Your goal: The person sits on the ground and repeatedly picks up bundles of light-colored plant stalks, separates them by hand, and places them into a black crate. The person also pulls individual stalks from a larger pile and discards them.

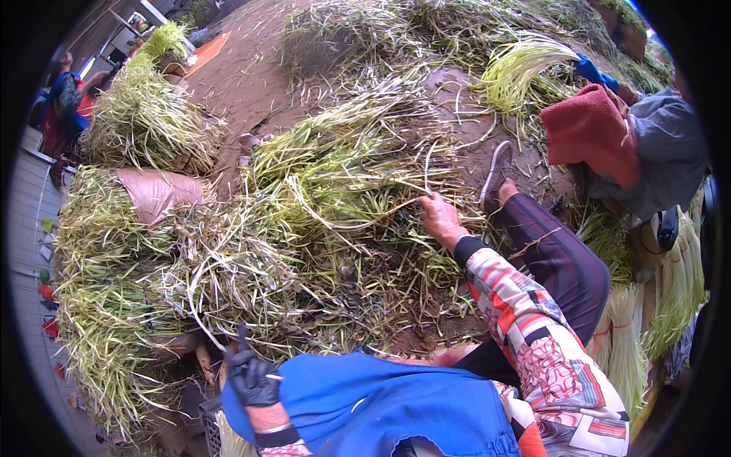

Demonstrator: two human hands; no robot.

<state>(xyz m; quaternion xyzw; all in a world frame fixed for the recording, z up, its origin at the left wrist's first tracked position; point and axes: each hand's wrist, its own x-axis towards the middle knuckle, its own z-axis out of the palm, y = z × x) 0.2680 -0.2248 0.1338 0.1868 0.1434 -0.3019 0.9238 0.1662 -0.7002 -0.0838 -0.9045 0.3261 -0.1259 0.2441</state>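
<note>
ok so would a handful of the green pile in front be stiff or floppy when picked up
The green pile would likely flop, since many long strands bend and droop. A handful may snag its neighbours, as strands cross and tangle; each looks thin, so probably light.

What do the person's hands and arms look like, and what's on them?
The left hand wears a black glove; the right hand is bare. The right sleeve mixes white, red and black patches with curly patterns, ending in a dark cuff. Little of the left sleeve shows.
</note>
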